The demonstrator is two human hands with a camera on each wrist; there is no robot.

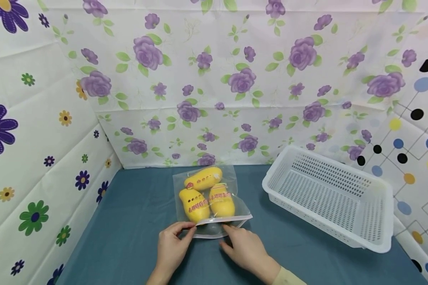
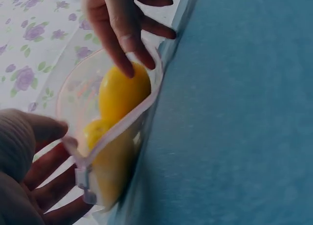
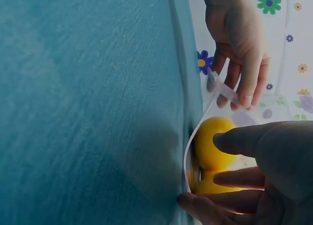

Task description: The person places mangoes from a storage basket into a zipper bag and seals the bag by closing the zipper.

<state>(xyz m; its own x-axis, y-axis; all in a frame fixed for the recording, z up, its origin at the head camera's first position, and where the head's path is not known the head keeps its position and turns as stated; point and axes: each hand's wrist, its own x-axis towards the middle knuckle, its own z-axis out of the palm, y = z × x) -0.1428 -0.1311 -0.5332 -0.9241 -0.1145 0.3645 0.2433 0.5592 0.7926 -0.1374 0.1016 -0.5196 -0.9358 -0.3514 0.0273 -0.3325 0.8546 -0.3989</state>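
A clear zip bag (image 1: pixel 232 219) lies on the table with its mouth toward me, holding three plump yellow pieces with printed red lettering: one (image 1: pixel 203 178) across the back, one (image 1: pixel 194 205) at front left and one (image 1: pixel 222 201) at front right. My left hand (image 1: pixel 173 245) pinches the left end of the bag's lip between thumb and fingers. A small slider (image 2: pixel 83 178) shows there in the left wrist view. At the right of the parted mouth is my right hand (image 1: pixel 247 249), fingers extended over the opening, close to a yellow piece (image 3: pixel 213 144).
A white perforated plastic basket (image 1: pixel 328 233) stands at the right of the blue-covered table (image 1: pixel 139 206). Behind it hangs a flowered sheet (image 1: pixel 207 118), with patterned sheets on the left (image 1: pixel 39 158) and right (image 1: pixel 413 166) sides.
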